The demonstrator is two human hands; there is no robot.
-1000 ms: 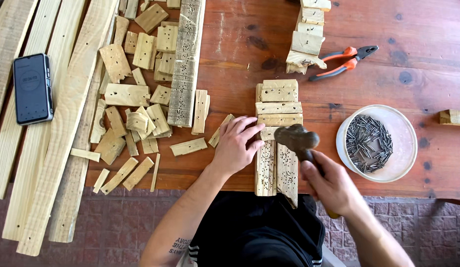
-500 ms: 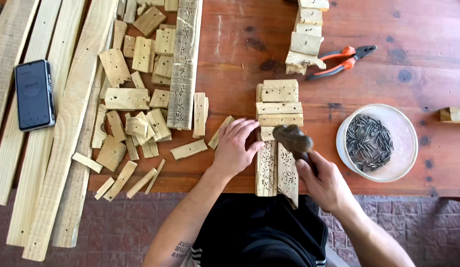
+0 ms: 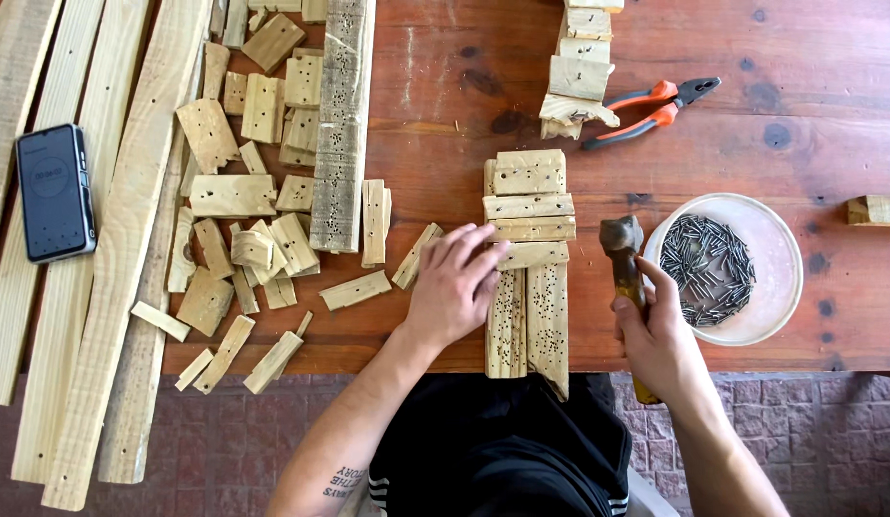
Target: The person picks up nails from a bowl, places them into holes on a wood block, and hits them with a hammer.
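Workpiece: wooden assembly (image 3: 527,278) of two long upright slats with short cross slats laid over their upper part, lying on the tabletop (image 3: 445,115) at its near edge, the slats' lower ends sticking out just past that edge.
Left hand: left hand (image 3: 454,282) lies flat, fingers spread and released, pressing on the left side of the assembly, fingertips on a cross slat.
Right hand: right hand (image 3: 660,335) is clenched around the handle of a hammer (image 3: 624,251), whose head is raised just right of the assembly, apart from the wood.
Right of hammer: round white dish (image 3: 775,254) full of dark nails (image 3: 705,268), close beside the hammer head.
Far side: red-handled pliers (image 3: 655,107) next to a stack of small wood pieces (image 3: 581,67); a single block (image 3: 876,210) sits at the right edge.
Left of assembly: scattered short offcuts (image 3: 244,201) and a long hole-riddled plank (image 3: 339,124), with a few slats just beside the left hand.
Far left: long pale boards (image 3: 110,287) lean over the tabletop's edge, with a dark phone (image 3: 54,191) resting on them.
In the way: nothing lies between the hammer and the assembly.
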